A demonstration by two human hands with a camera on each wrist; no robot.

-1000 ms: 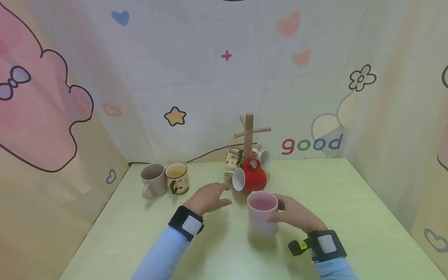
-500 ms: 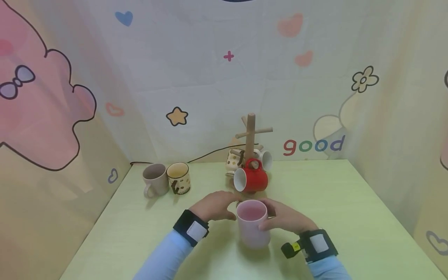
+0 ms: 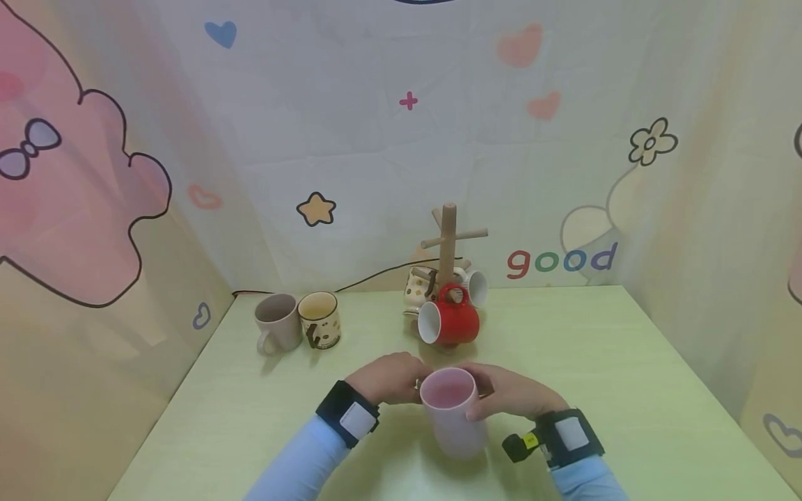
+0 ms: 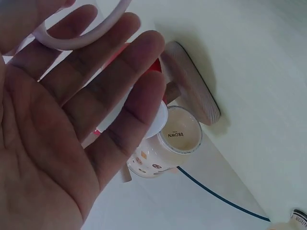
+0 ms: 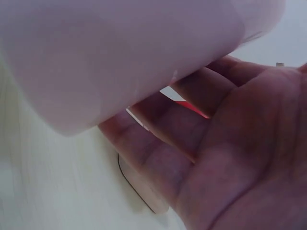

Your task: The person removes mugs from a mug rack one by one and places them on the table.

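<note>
A pale pink mug (image 3: 457,424) is between my hands, its rim leaning to the left in the head view. My right hand (image 3: 516,391) grips its right side, thumb on the near wall and fingers behind; the right wrist view shows those fingers against the mug wall (image 5: 120,62). My left hand (image 3: 390,379) is at the mug's left side, thumb and fingertips at the handle. In the left wrist view the handle (image 4: 81,42) lies between the thumb and fingers of the left hand (image 4: 72,110), seeming pinched by them.
Behind the hands stands a wooden mug tree (image 3: 447,243). On its lower pegs hang a red mug (image 3: 459,323), a spotted cream mug (image 3: 418,287) and a white mug (image 3: 477,288). A grey mug (image 3: 278,323) and another spotted mug (image 3: 321,321) stand at the table's back left.
The pink mug has come left and nearer to me in my right hand, and now tilts. My left hand has moved right and down to its handle.
</note>
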